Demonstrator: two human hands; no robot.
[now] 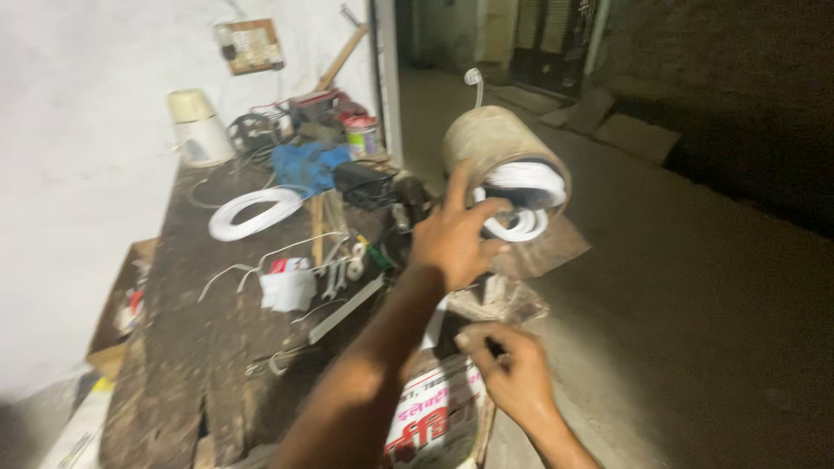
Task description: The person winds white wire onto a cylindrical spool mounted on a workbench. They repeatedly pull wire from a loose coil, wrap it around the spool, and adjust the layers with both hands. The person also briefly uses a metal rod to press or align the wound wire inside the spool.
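Left hand (453,236) touching white coils (519,201) at mouth of tan cylinder (497,143); right hand (511,369) pinching small dark item above printed sack (437,417); cluttered workbench (200,347) left

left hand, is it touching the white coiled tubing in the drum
Touching: the head view shows the left hand with its fingers laid on the white coiled tubing at the open end of the drum.

The scene is seen from a single head-worn camera, aimed forward and downward at close range over the person's own arms. The bench (187,347) is taken in along the left of the frame, the floor (695,330) on the right. No second view is provided, so nothing is shared.
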